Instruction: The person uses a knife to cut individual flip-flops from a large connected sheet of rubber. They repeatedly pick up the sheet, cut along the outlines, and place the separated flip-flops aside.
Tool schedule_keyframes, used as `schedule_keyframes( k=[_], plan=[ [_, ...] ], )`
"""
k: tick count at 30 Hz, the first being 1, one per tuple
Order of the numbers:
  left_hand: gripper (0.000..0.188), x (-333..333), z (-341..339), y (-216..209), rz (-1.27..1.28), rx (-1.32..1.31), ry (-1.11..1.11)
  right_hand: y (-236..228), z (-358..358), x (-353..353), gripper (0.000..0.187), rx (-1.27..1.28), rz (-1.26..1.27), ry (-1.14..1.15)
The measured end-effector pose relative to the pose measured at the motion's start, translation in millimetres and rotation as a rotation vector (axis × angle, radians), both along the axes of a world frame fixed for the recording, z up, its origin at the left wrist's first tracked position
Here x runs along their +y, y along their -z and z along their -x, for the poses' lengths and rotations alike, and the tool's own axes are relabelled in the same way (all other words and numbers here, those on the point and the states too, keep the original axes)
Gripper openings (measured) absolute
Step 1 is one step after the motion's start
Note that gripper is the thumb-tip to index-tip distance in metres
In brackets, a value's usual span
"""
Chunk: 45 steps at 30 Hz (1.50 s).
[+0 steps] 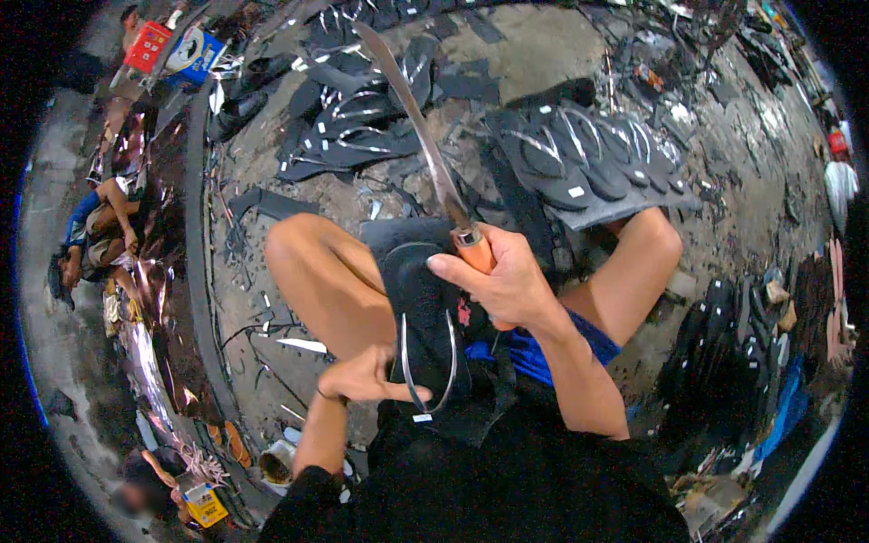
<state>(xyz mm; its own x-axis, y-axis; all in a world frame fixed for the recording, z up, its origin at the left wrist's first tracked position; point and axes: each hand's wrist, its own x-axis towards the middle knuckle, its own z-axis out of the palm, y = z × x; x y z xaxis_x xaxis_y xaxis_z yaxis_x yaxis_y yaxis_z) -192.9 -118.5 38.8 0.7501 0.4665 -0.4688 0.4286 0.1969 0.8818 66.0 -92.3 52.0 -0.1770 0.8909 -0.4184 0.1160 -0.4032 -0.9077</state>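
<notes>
A black flip-flop [418, 312] with silver straps lies upright between my bare knees. My left hand [364, 377] grips its lower edge near the straps. My right hand [500, 282] is closed on the orange handle of a long knife [418, 122], thumb resting on the sandal's top. The blade points up and away over the floor.
Rows of finished black flip-flops [579, 158] lie on a board ahead, with more piled at the far left [358, 118] and stacked at the right [733, 353]. Black rubber scraps litter the concrete floor. A person sits at the left [95, 231], another at the lower left [149, 484].
</notes>
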Motion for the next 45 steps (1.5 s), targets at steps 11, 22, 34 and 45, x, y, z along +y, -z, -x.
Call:
schedule_keyframes(
  k=[11,22,34,45],
  plan=[
    [0.036,45.4,-22.7,-69.8,-0.009,-0.146,-1.142,19.2,-11.1,-106.8,0.028,-0.314,-0.696,0.118],
    [0.026,4.6,-19.8,-44.7,-0.001,-0.230,-0.912,-18.7,-21.1,-95.0,0.035,-0.546,-0.644,-0.003],
    [0.024,1.2,-42.7,-58.7,0.129,-0.308,-0.756,-123.5,-52.1,-32.3,0.030,-0.597,-0.376,-0.361],
    [0.036,73.0,-58.4,-147.8,-0.918,0.219,-0.407,-72.1,-46.6,-7.1,0.057,0.057,-0.367,-0.192]
  ],
)
